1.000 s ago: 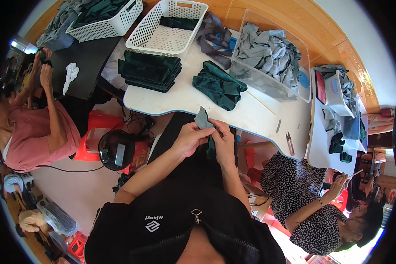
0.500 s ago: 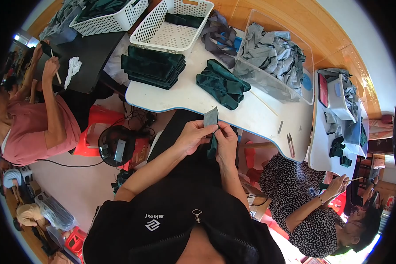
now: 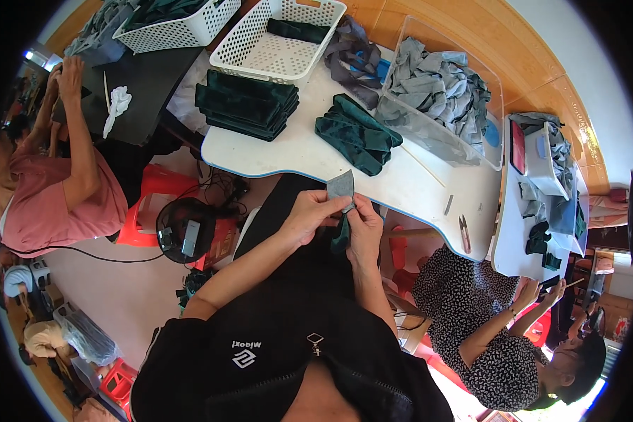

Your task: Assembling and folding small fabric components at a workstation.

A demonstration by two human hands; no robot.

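Seated worker, black jacket, both forearms raised in front of the chest, just short of the near edge of the white table [image 3: 429, 184].

Left hand [image 3: 315, 213]: fingers curled closed, pinching the lower edge of a small grey fabric piece [image 3: 341, 186]. The piece is flat, roughly four-sided, matte, and stands upright above the knuckles.

Right hand [image 3: 364, 226]: also closed, thumb and fingertips pressed on the same piece from the right side. A strip of dark green cloth [image 3: 342, 235] hangs down between the two hands; soft, velvety look. Whether it is joined to the grey piece cannot be told.

On the table, far from the hands:
- a crumpled heap of dark green fabric [image 3: 357, 133], loose folds, just beyond the grey piece;
- to its left, a neat folded stack of dark green cloth [image 3: 247, 103], squared edges;
- a white perforated plastic basket [image 3: 260, 53], nearly bare, one dark folded item at its far end;
- a clear plastic bin [image 3: 429, 130] to the right, filled with rumpled grey fabric [image 3: 439, 81].

Small thread snips [image 3: 465, 234] lie near the table's right near corner.

Left of the scene: a person in a pink shirt [image 3: 56, 204] bent over a black table. Red plastic stool [image 3: 155, 204] and a black round fan [image 3: 183, 228] on the floor between. Lower right: another person in a black-and-white spotted top [image 3: 485, 323].
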